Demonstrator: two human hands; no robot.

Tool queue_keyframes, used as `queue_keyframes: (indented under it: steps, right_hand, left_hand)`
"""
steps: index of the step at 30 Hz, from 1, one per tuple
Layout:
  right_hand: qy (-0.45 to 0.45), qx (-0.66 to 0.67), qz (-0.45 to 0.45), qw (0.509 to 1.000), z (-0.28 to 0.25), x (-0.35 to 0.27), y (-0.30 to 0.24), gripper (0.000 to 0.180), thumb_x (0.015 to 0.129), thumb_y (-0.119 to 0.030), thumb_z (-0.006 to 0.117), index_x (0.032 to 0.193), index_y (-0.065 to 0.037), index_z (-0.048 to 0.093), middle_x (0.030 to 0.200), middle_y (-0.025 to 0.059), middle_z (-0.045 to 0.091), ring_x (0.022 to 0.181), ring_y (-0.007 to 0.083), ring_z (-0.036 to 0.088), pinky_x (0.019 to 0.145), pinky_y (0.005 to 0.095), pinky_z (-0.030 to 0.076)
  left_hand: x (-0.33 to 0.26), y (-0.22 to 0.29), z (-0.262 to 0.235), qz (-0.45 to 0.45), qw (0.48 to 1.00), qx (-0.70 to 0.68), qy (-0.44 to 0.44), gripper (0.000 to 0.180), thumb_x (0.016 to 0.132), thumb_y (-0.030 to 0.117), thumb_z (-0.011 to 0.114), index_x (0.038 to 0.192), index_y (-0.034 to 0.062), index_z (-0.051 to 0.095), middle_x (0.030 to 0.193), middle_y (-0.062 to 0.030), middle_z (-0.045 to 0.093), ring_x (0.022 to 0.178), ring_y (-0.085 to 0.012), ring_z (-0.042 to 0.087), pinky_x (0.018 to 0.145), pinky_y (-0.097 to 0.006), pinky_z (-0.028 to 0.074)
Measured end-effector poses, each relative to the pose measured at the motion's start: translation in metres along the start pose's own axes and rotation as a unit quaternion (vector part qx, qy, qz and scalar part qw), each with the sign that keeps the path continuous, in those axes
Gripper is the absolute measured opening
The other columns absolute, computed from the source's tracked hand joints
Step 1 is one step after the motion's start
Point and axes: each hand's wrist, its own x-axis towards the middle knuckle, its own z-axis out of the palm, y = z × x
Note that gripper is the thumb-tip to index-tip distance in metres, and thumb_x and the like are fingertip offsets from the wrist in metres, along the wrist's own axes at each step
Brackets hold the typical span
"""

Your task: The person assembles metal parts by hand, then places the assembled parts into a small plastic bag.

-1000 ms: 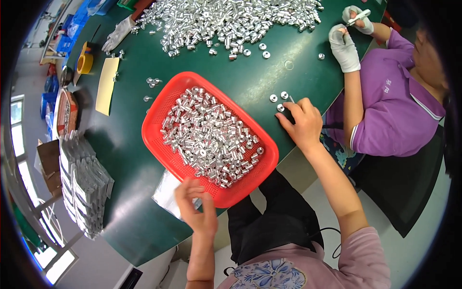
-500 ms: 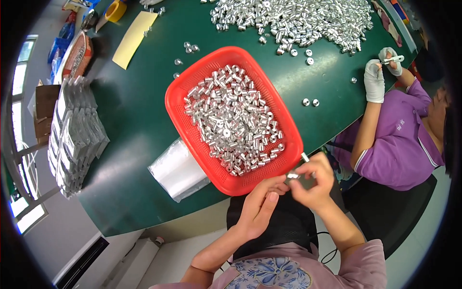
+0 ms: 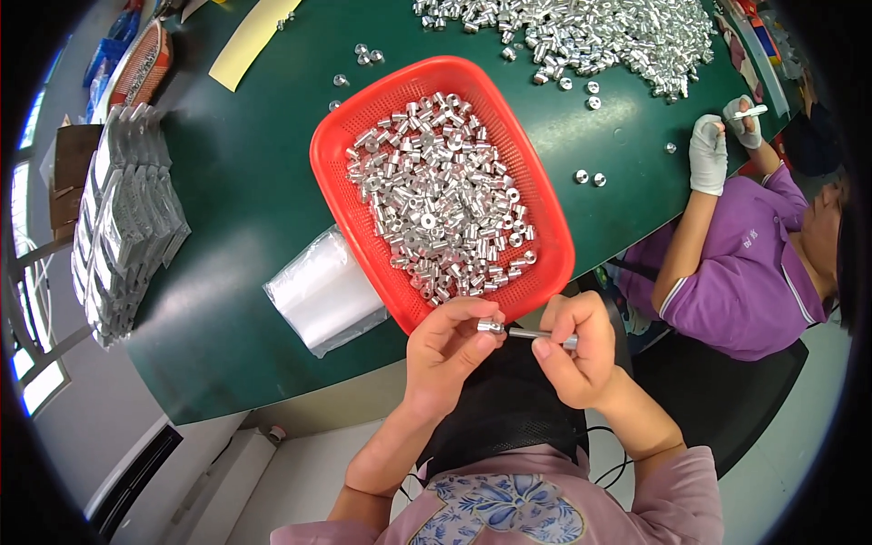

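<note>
- Silver metal piece [image 3: 489, 326]: held in front of us, just past the near rim of the red basket [image 3: 553, 213], a short cylinder lying sideways.
- Our left hand [image 3: 443, 356]: pinches that piece between thumb and fingers, palm turned inward.
- Our right hand [image 3: 583, 350]: grasps a metal rod [image 3: 527, 333], slim toward our left, thicker where it lies within the grip. We see its thin end pointed at the piece; we cannot tell whether the two touch.
- Both hands meet close together, near the table edge.
- Red basket: perforated, set at a slant on the green table [image 3: 245, 236]. Inside we note a heap of similar silver parts [image 3: 436, 195], lying at all angles.
- Clear plastic packet [image 3: 325, 292]: flat on the table, against the basket's lower left side.
- Further off we see a broad pile of silver parts [image 3: 599, 41], with two loose parts [image 3: 581, 177] between basket and co-worker.
- Yellow sheet [image 3: 250, 41]: toward the far left; stacked wrapped packages [image 3: 136, 218] nearer us on that side.
- Co-worker [image 3: 736, 259] to our right: purple shirt, white gloves [image 3: 708, 162], a white tool [image 3: 750, 113] in hand.
</note>
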Motion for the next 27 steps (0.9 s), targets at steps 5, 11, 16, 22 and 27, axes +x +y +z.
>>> queue_keyframes:
  steps: [5, 11, 16, 22, 27]
  right_hand:
    - [0.004, 0.021, 0.013, 1.000, 0.005, -0.001, 0.002, 0.017, 0.071, 0.000, 0.052, 0.079, -0.004, 0.037, 0.055, 0.0050, 0.044, 0.042, 0.0142, 0.041, 0.040, 0.0247, 0.031]
    - [-0.018, -0.049, 0.016, 0.999, 0.003, -0.002, -0.004, 0.017, 0.069, 0.001, 0.053, 0.076, -0.004, 0.038, 0.057, 0.0063, 0.045, 0.043, 0.0202, 0.044, 0.042, 0.0278, 0.033]
    - [-0.047, -0.029, 0.017, 0.998, 0.000, -0.001, -0.006, 0.016, 0.070, -0.001, 0.053, 0.076, -0.003, 0.038, 0.057, 0.0071, 0.046, 0.045, 0.0228, 0.046, 0.043, 0.0290, 0.035]
    - [-0.024, 0.009, 0.105, 0.994, 0.006, -0.015, -0.002, 0.015, 0.075, -0.007, 0.052, 0.081, -0.002, 0.040, 0.062, 0.0076, 0.049, 0.049, 0.0218, 0.049, 0.046, 0.0291, 0.038]
    - [-0.100, 0.029, 0.128, 0.986, -0.012, -0.011, 0.003, 0.026, 0.082, -0.024, 0.043, 0.089, 0.001, 0.044, 0.063, 0.0030, 0.044, 0.054, 0.0078, 0.039, 0.050, 0.0200, 0.031]
  left_hand:
    - [0.000, 0.000, -0.001, 0.007, 0.999, 0.031, -0.014, 0.024, 0.076, -0.004, 0.054, 0.099, -0.0014, 0.050, 0.091, -0.0077, 0.052, 0.084, -0.0142, 0.052, 0.076, -0.027, 0.044]
    - [-0.002, 0.000, -0.006, 0.030, 0.997, 0.074, -0.023, 0.024, 0.073, -0.006, 0.057, 0.096, -0.0028, 0.054, 0.088, -0.0084, 0.051, 0.080, -0.0145, 0.054, 0.071, -0.025, 0.045]
    - [-0.004, 0.001, -0.008, 0.020, 0.996, 0.070, -0.045, 0.024, 0.070, -0.007, 0.060, 0.094, -0.0035, 0.057, 0.085, -0.0084, 0.051, 0.076, -0.0137, 0.054, 0.067, -0.022, 0.046]
    - [-0.005, 0.005, -0.001, 0.037, 0.988, 0.148, -0.017, 0.025, 0.069, -0.007, 0.062, 0.093, -0.0031, 0.058, 0.083, -0.0079, 0.052, 0.074, -0.0124, 0.054, 0.064, -0.021, 0.044]
    - [-0.001, 0.009, -0.002, 0.163, 0.929, 0.329, -0.040, 0.028, 0.062, -0.003, 0.069, 0.088, -0.0007, 0.060, 0.078, -0.0095, 0.057, 0.067, -0.0137, 0.055, 0.058, -0.021, 0.043]
